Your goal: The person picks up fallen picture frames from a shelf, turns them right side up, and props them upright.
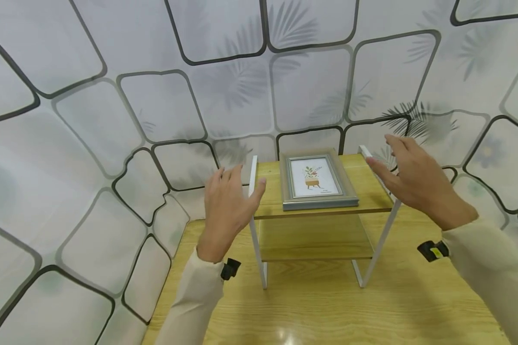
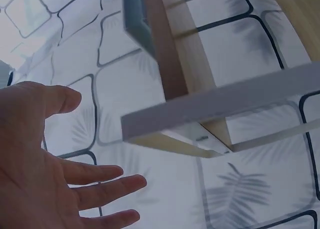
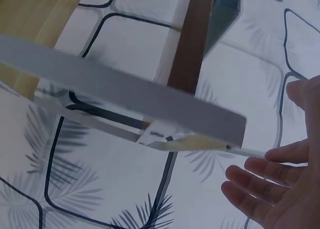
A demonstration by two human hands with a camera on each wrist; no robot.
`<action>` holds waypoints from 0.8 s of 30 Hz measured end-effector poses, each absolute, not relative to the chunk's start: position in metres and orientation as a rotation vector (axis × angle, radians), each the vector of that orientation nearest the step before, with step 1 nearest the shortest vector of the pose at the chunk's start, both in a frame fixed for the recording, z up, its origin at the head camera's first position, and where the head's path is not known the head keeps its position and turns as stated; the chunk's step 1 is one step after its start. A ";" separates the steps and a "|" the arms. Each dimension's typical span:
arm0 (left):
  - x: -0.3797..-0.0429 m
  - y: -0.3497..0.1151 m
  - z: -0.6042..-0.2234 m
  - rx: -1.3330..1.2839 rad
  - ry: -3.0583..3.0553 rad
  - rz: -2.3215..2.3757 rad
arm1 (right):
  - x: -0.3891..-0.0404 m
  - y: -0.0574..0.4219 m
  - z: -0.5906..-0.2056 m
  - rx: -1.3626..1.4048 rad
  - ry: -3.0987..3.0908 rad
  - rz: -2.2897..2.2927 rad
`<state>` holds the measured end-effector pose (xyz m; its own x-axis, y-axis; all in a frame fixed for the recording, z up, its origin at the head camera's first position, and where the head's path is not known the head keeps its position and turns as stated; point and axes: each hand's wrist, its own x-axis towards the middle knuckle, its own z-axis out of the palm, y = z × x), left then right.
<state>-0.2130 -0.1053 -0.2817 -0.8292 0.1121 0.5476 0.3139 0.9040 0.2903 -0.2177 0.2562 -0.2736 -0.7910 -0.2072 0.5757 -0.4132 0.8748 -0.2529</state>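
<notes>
A silver-grey picture frame [image 1: 317, 179] with a print of a potted plant lies face up on the wooden top of a small two-tier side table [image 1: 267, 191]. My left hand [image 1: 229, 206] hovers by the table's left side, fingers extended and thumb spread. On the opposite side, my right hand [image 1: 414, 175] is held up with its fingers loosely extended. Neither hand appears to touch anything. In the left wrist view the palm [image 2: 30, 159] faces the table's white leg [image 2: 225, 99]. The right wrist view shows spread fingers [image 3: 260, 186] beside the other white leg [image 3: 125, 89].
The table has a lower wooden shelf [image 1: 315, 237] and white metal legs. It stands on a wood-pattern floor [image 1: 311, 311]. Walls covered in patterned fabric [image 1: 233, 105] rise close behind and to the left. Black wrist cameras [image 1: 230, 269] sit on both sleeves.
</notes>
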 end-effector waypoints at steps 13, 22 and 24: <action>-0.225 -0.051 -0.261 -0.340 -2.843 -0.232 | -0.244 0.211 -0.262 0.391 -2.909 0.334; -0.238 -0.033 -0.269 -0.333 -2.991 -0.204 | -0.253 0.200 -0.272 0.451 -2.941 0.392; -0.240 -0.032 -0.271 -0.332 -2.989 -0.221 | -0.254 0.198 -0.273 0.458 -2.921 0.370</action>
